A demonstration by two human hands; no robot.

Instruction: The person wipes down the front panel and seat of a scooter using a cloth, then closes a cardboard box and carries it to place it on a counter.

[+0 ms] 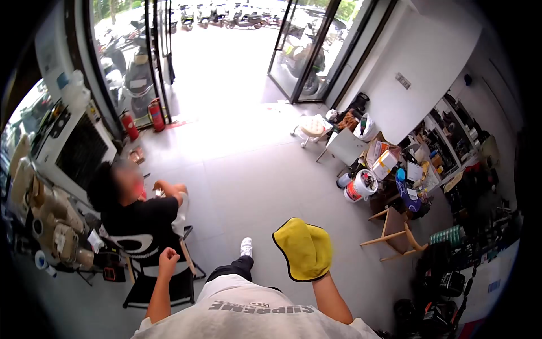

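Note:
A yellow microfiber cloth (302,248) with a dark edge is spread over my right hand (323,278), hiding most of it. Only the wrist and a little of the hand's base show below the cloth, held out in front of my body over the floor. My left hand (167,261) is raised on the other side, its fingers loosely curled in with nothing visible in them. It is close to a black folding chair (155,289) and the back of a seated person (144,220).
Two red fire extinguishers (156,114) stand by the open glass door (296,53). To the right are a white bucket (360,186), a wooden chair (393,231) and a cluttered table. Machine parts (59,234) pile up at the left. Scooters (245,20) are parked outside.

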